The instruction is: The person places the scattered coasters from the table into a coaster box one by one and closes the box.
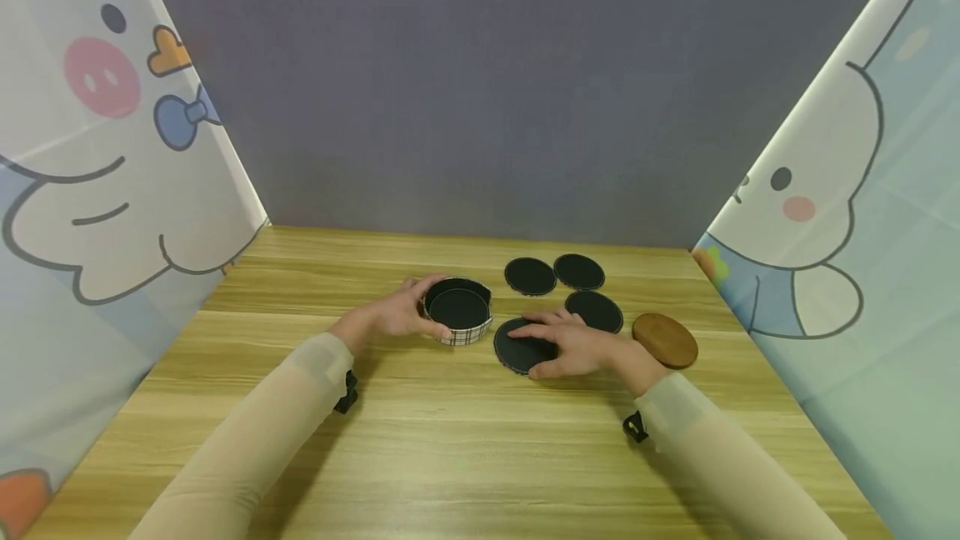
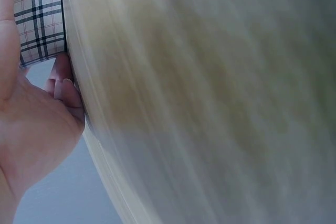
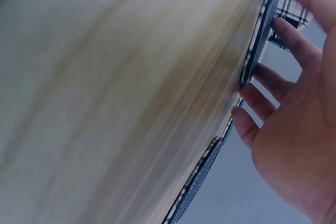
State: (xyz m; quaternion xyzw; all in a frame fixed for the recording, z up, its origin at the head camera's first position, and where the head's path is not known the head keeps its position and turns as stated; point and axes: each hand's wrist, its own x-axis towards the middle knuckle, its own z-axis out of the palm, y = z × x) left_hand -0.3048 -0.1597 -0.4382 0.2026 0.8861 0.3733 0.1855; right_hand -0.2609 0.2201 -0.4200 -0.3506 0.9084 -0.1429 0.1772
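Observation:
A round plaid coaster holder [image 1: 470,335] with a black inside and a gap in its right wall stands mid-table. My left hand [image 1: 401,312] grips it from the left, thumb at the front and fingers round the back. In the left wrist view its plaid wall [image 2: 39,17] shows beside the palm. To the right lies a round black coaster [image 1: 517,354]. My right hand [image 1: 573,346] rests over it with fingers spread, their tips touching its top and edge. The right wrist view shows this coaster [image 3: 262,24] edge-on near the loosely bent fingers.
Behind the right hand lie more black coasters: one at the back [image 1: 530,277], another beside it [image 1: 579,272], a third nearer [image 1: 600,312]. A round brown wooden disc [image 1: 665,340] is on the right. A grey wall [image 1: 480,107] closes the table's back; printed cloths flank both sides.

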